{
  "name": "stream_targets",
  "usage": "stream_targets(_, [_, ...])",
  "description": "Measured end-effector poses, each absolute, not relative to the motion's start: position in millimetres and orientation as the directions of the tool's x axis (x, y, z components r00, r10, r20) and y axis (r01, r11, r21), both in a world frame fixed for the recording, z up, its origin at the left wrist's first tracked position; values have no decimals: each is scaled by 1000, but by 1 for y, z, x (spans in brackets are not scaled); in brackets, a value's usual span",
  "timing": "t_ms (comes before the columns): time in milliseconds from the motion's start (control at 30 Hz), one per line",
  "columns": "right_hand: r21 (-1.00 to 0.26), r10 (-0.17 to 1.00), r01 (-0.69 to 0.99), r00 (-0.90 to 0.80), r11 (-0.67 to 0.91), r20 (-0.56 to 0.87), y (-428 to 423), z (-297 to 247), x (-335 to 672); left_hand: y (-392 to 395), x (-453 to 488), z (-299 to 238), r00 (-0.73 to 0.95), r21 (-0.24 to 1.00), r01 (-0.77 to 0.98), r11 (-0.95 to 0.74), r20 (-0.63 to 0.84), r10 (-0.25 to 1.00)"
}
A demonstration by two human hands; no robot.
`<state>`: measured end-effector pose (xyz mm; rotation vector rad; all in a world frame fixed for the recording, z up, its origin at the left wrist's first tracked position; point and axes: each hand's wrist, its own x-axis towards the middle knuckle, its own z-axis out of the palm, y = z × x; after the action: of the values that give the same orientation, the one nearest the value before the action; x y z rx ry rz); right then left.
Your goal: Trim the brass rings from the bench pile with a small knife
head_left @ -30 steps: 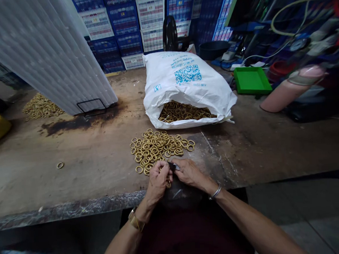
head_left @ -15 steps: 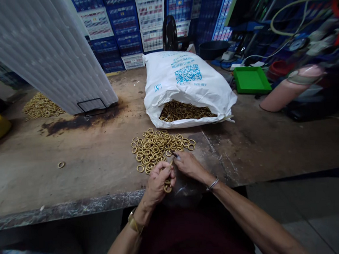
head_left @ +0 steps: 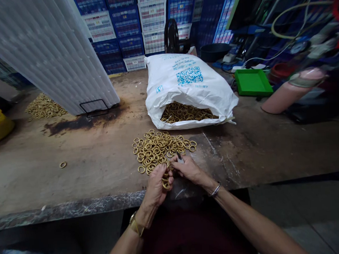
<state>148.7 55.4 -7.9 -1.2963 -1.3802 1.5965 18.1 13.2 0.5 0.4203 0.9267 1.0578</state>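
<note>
My left hand (head_left: 157,183) is closed around several brass-coloured rings (head_left: 166,184), which hang out between its fingers and thumb. Right beside it, my right hand (head_left: 191,169) grips a small grey tool with a dark end (head_left: 180,157); its exact kind is not clear. The right fingertips meet a ring at the left thumb. Just beyond both hands lies a loose pile of brass-coloured rings (head_left: 156,147) on the wooden table (head_left: 97,166).
A white sack (head_left: 190,87) lies behind the pile, its mouth showing more rings. One ring (head_left: 63,164) sits alone at left. A white corrugated panel (head_left: 77,71) leans on a black wire stand (head_left: 94,108). A green tray (head_left: 253,82) and pink bottle (head_left: 292,90) stand at right.
The right hand has turned, so more of the grey tool shows, and its fingertips now meet the ring at the left hand. The view has shifted slightly.
</note>
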Motion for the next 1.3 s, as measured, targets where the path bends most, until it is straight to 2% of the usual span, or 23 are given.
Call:
stream_targets(133, [-965, 963, 258, -251, -36, -103, 58, -7, 152, 14, 20, 0, 121, 697, -541, 470, -489, 864])
stream_targets(267, [-901, 935, 380, -347, 209, 71, 56, -6, 158, 15, 20, 0, 126, 690, -539, 483, -501, 856])
stream_targets(400, [-851, 904, 430, -414, 302, 111, 52, -2, 160, 15, 19, -1, 162, 696, -515, 500, -494, 854])
stream_targets(500, [-903, 936, 378, -347, 201, 63, 51, -3, 156, 14, 20, -2, 128, 728, -495, 474, -478, 869])
stream_targets(600, [-967, 958, 244, -255, -69, -133, 49, -5, 151, 11, 22, -6, 55, 801, -451, 393, -414, 908])
stream_targets(700, [-929, 888, 46, -282, -366, -364, 44, -6, 149, 9, 22, -11, -5, 890, -350, 292, -314, 950])
stream_targets(767, [-888, 844, -30, -326, -459, -426, 42, -5, 149, 8, 23, -14, -18, 921, -295, 256, -273, 962])
stream_targets(900, [-887, 831, -37, -370, -460, -415, 40, -4, 149, 8, 24, -15, -12, 933, -280, 227, -240, 971])
stream_targets(1033, [-909, 869, -50, -321, -413, -377, 41, -8, 146, 9, 24, -13, -15, 933, -284, 221, -235, 972])
stream_targets(1167, [-912, 887, -60, -266, -407, -378, 44, -12, 145, 10, 21, -8, 63, 894, -322, 312, -308, 949])
stream_targets(1300, [-952, 928, 39, -213, -304, -305, 48, -13, 145, 11, 20, -3, 129, 858, -336, 388, -366, 922])
